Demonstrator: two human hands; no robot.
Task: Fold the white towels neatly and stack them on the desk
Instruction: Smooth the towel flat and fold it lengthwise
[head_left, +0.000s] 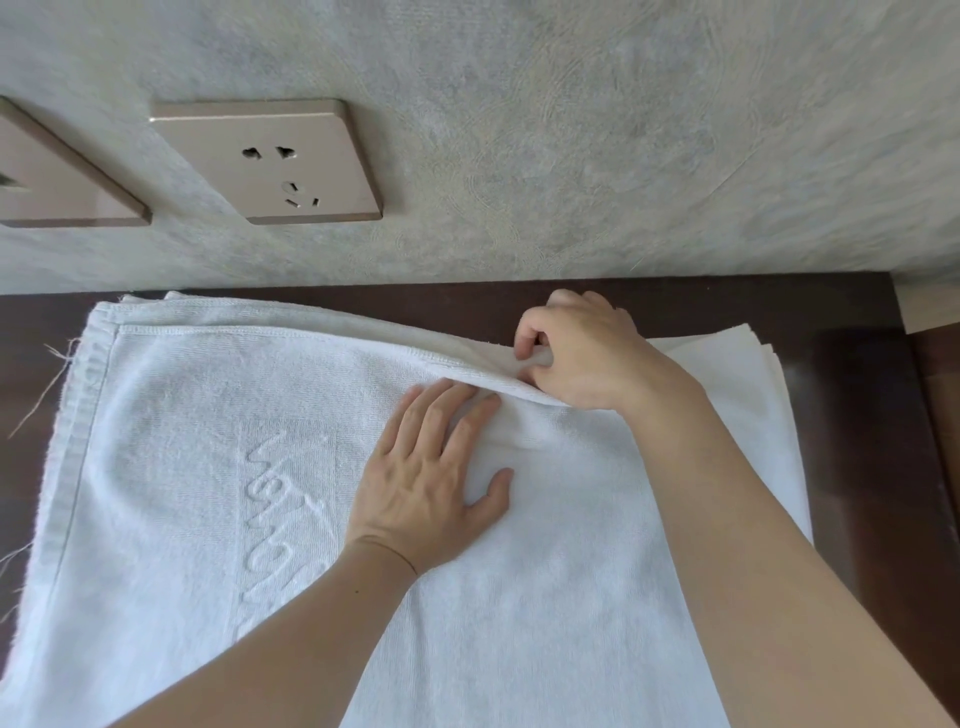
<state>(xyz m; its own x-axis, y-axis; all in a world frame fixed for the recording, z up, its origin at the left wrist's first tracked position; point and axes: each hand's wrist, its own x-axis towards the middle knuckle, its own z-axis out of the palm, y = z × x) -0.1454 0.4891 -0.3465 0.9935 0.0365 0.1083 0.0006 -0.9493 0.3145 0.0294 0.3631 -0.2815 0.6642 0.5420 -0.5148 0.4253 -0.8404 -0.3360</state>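
White towel (291, 467) spread flat on dark desk (857, 415), mid-fold. Right hand (576, 353) at 1 o'clock pinches far hem; left hand (436, 478) flat, fingers spread, pinning the centre. Folded pile (737, 379) underneath, 2 o'clock. Next, probably: align edges, smooth. Wall sockets (270, 161) at 11.

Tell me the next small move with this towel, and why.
Probably draw the right hand along the far edge it pinches to flatten it, while the flat left hand pins the towel: that edge looks raised and creased, not lying flat.
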